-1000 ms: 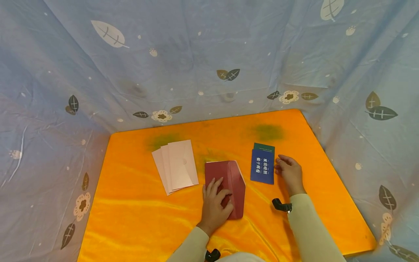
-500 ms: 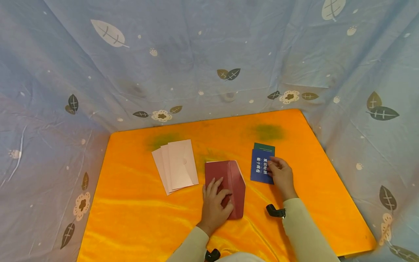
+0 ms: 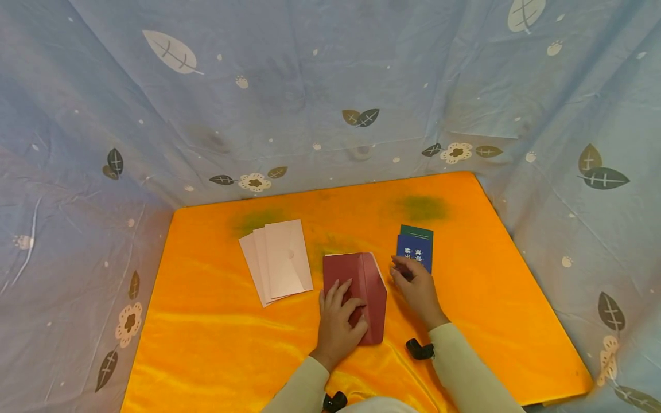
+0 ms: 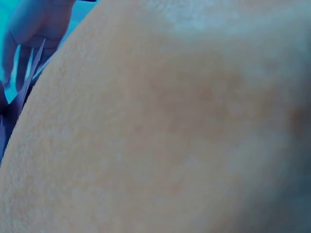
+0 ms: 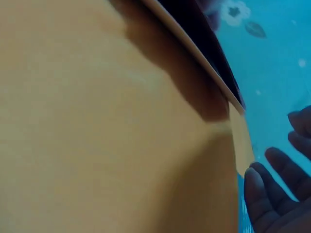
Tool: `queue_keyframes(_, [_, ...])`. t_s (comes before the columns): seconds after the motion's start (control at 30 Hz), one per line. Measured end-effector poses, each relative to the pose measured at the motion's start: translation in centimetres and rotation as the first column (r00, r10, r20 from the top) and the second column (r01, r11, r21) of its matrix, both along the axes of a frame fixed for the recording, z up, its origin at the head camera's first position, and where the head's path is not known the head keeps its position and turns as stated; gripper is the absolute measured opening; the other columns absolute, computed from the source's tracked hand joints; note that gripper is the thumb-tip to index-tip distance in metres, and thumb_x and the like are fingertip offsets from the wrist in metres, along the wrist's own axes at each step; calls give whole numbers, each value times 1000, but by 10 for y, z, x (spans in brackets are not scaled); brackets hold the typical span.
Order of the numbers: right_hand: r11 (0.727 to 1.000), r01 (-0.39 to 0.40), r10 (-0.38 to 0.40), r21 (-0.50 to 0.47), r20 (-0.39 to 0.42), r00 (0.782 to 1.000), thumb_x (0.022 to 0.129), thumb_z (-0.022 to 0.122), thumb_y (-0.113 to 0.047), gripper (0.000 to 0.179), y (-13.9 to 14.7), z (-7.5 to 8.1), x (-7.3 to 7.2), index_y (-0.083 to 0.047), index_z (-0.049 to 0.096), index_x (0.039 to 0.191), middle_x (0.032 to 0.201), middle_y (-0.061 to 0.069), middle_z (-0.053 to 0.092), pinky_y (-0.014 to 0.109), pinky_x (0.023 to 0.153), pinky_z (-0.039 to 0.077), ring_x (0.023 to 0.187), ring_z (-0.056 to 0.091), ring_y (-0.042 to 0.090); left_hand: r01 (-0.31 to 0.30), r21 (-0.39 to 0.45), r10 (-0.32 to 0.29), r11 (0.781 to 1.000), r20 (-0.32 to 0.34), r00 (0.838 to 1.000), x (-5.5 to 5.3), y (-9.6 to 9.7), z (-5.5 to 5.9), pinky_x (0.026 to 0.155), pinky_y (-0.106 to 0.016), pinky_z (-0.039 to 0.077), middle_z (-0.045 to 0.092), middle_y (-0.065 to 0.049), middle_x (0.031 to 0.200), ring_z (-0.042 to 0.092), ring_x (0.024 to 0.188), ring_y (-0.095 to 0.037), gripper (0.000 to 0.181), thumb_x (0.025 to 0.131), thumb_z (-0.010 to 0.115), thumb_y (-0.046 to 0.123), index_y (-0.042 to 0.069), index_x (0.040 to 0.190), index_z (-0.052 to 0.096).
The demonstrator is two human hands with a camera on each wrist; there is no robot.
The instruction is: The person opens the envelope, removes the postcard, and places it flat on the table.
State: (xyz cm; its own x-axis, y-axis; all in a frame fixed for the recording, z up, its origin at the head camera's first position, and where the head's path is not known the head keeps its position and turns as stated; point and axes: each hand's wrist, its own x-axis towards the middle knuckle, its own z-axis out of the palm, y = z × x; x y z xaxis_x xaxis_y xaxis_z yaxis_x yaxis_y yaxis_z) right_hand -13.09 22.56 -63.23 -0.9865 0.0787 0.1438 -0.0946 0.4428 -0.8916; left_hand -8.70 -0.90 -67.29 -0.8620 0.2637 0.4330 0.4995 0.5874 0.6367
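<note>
In the head view my left hand [image 3: 338, 321] rests on a dark red envelope [image 3: 375, 310], its fingers spread over the front. The envelope's flap lies folded out to the right. My right hand [image 3: 419, 289] is between the envelope and two cards, its fingers loosely bent with nothing held. It covers the lower part of the blue card [image 3: 413, 245] with white characters, which overlaps a green card [image 3: 417, 230]. The right wrist view shows the right fingers [image 5: 279, 189] apart, below the envelope's raised edge [image 5: 194, 48]. Blurred skin fills most of the left wrist view.
Several pale pink envelopes [image 3: 286, 258] lie fanned out left of the red one. A yellow-orange cloth [image 3: 217, 344] covers the table. Blue patterned curtains [image 3: 310, 86] stand at the back and both sides.
My right hand has moved left from the right side of the blue card, across it, to near the red envelope. The cards stay where they were. My left hand and the envelope have not moved.
</note>
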Motion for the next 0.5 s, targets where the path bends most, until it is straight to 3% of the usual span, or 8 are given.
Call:
queue_keyframes(0.1, [993, -51, 60, 111, -86, 995, 101, 78, -5, 38, -8, -2, 3, -2, 72, 139, 129, 13, 71, 40, 93, 60, 109, 68, 30, -1, -4, 1, 1000, -12, 1000, 0, 0, -1, 112, -84, 20, 57, -14, 157, 43, 149, -45, 20, 88, 76, 19, 21, 108, 79])
queue_keyframes(0.23, [959, -130, 175, 253, -165, 971, 98, 82, -7, 40, -17, -4, 7, -3, 73, 137, 133, 11, 71, 58, 105, 52, 122, 65, 35, -4, -10, 4, 1000, -14, 1000, -1, -1, -2, 112, -84, 21, 57, -14, 156, 44, 148, -45, 20, 88, 77, 19, 21, 108, 79])
queue_keyframes(0.37, [921, -193, 265, 339, -179, 948, 96, 84, -9, 46, -22, -6, 12, -2, 72, 139, 140, 14, 69, 60, 110, 48, 131, 61, 39, -3, -15, 3, 1000, -12, 1000, 0, -1, -1, 113, -83, 21, 57, -15, 156, 44, 148, -45, 21, 88, 79, 19, 20, 109, 79])
queue_keyframes(0.5, [890, -240, 312, 388, -136, 940, 96, 85, -11, 51, -23, -7, 16, -3, 70, 144, 150, 14, 64, 59, 112, 46, 138, 58, 39, 0, -16, 0, 1000, 2, 1000, 0, -1, 1, 114, -83, 20, 57, -14, 156, 43, 149, -45, 21, 88, 78, 20, 21, 110, 79])
